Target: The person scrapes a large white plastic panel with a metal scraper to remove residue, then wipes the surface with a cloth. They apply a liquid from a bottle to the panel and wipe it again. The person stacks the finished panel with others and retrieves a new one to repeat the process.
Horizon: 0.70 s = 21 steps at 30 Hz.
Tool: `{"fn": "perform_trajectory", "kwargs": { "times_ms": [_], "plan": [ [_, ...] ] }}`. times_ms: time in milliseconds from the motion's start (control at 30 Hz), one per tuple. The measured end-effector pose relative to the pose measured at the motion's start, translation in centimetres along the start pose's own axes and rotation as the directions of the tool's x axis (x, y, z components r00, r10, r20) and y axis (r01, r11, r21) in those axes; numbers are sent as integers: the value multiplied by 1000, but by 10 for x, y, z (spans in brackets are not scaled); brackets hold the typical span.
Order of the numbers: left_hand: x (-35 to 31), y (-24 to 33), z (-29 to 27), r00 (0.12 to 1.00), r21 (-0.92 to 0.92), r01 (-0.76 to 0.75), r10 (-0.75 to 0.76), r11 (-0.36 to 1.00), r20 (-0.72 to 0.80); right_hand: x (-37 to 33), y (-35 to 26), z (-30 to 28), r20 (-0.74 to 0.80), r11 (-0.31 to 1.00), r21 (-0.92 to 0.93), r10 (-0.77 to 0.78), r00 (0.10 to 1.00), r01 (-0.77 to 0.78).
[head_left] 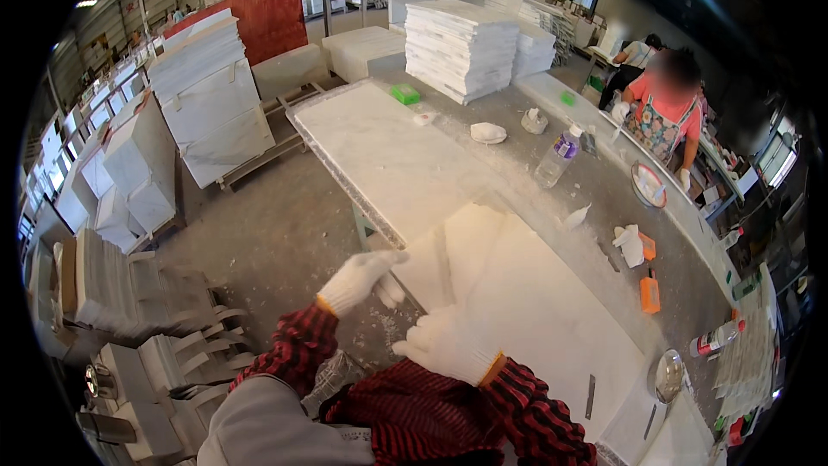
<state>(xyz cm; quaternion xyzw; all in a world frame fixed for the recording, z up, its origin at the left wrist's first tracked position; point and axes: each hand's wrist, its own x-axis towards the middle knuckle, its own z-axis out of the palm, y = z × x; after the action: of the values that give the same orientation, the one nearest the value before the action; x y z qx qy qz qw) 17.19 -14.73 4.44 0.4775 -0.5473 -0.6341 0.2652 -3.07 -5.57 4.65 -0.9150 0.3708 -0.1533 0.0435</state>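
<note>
My left hand (355, 280), in a white knit glove, is at the near-left edge of a long white stone slab (388, 151). Its fingers reach out to the edge, with the thumb apart and lower. In the same kind of glove, my right hand (453, 345) is over the near edge of a second pale slab (543, 293), fingers partly spread and apparently holding nothing. Its fingertips point left, toward my left hand. Whether either hand presses on the stone, I cannot tell. A thin dark strip (590, 397) lies on the slab to the right of my right hand.
Beyond the slabs are a clear bottle (556, 158), a green box (404, 94), orange tools (649, 293), a bowl (649, 185) and a metal dish (668, 376). Stacked white slabs (461, 47) stand behind. A co-worker (668, 112) is across the bench. Stone pieces (129, 285) crowd the left floor.
</note>
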Motion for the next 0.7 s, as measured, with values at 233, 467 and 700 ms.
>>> {"fn": "perform_trajectory", "kwargs": {
  "times_ms": [233, 467, 700],
  "plan": [
    [0, -9, 8, 991, 7, -130, 130, 991, -3, 9, 9, 7, 9, 687, 578, 535, 845, -441],
    [-8, -53, 39, 861, 22, -462, 455, 886, -229, 46, -27, 51, -388, 853, 455, 449, 805, -257],
    [-9, -49, 51, 940, -606, -335, 217, 721, -262, 96, 13, 127, -300, 606, 751, 667, 682, -262]
  ]
}}
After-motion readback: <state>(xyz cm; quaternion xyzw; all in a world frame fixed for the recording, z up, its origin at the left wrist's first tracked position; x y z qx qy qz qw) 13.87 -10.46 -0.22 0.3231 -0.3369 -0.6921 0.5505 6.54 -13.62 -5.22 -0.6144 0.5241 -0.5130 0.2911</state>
